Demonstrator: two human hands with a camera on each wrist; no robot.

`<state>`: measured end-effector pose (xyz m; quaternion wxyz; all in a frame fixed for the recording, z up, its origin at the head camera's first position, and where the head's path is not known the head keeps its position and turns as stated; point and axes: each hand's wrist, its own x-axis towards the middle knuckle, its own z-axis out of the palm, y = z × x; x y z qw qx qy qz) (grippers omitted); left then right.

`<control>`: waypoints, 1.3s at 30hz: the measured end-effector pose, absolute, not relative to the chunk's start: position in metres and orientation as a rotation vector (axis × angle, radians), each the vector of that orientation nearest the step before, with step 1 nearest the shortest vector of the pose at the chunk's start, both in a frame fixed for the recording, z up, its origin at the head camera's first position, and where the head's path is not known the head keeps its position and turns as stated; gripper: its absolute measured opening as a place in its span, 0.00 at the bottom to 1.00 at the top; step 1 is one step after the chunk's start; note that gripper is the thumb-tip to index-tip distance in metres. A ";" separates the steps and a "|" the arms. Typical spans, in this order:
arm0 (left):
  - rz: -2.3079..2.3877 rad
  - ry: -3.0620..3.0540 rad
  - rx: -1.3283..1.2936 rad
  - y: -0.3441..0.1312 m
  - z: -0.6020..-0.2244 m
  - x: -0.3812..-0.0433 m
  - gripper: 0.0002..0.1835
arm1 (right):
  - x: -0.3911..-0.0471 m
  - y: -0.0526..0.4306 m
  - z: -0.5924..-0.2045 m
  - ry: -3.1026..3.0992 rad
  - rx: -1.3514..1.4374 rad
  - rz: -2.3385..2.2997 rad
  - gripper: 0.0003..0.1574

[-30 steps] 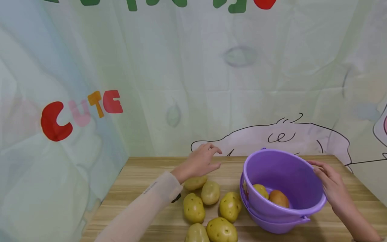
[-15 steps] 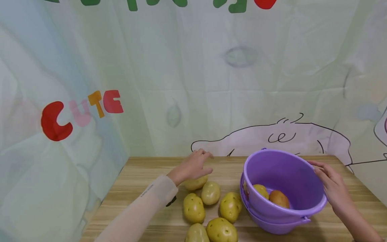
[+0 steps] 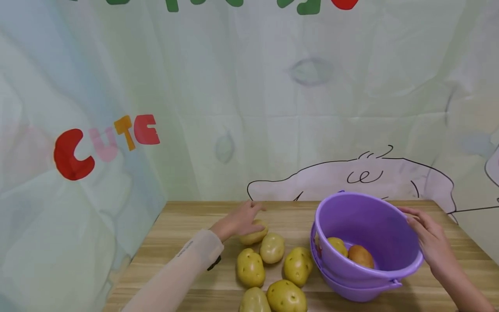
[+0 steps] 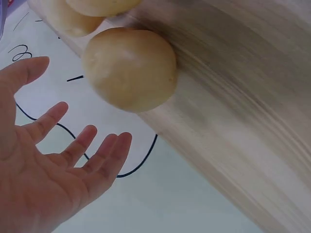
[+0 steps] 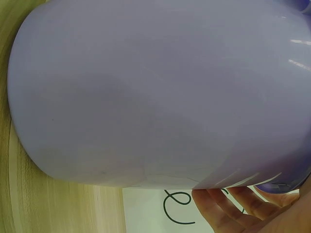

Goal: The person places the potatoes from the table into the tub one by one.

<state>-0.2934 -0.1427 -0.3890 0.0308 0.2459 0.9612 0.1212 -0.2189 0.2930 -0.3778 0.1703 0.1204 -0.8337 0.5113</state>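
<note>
My left hand (image 3: 239,220) is above the farthest potato (image 3: 255,234), its fingers spread. In the left wrist view the palm and loosely bent fingers of that left hand (image 4: 63,165) hold nothing, with a gap to the nearest potato (image 4: 131,70). My right hand (image 3: 430,240) rests against the right side of a purple bucket (image 3: 362,208), close to its rim. The right wrist view has the fingertips (image 5: 206,201) touching the bucket's outer wall (image 5: 146,97). Inside the bucket lie a yellow potato (image 3: 337,246) and a brown, rounder one (image 3: 360,256).
Several more potatoes (image 3: 250,268) lie in a cluster left of the bucket, on the wood-grain table (image 3: 183,225). The bucket's handle (image 3: 374,287) hangs down at its front. A printed cloth (image 3: 234,99) stands behind the table and along its left side.
My left hand has moved left and down, toward the farthest potato. The right hand and the bucket keep their places. The head view has shifted very slightly.
</note>
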 end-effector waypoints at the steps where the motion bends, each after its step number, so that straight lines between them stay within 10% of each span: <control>1: 0.383 2.951 0.753 -0.144 -0.391 -0.293 0.28 | -0.219 0.293 -0.377 -2.373 0.340 1.450 0.21; 39: 0.469 2.888 0.666 -0.160 -0.427 -0.292 0.34 | -0.217 0.293 -0.378 -2.371 0.354 1.450 0.22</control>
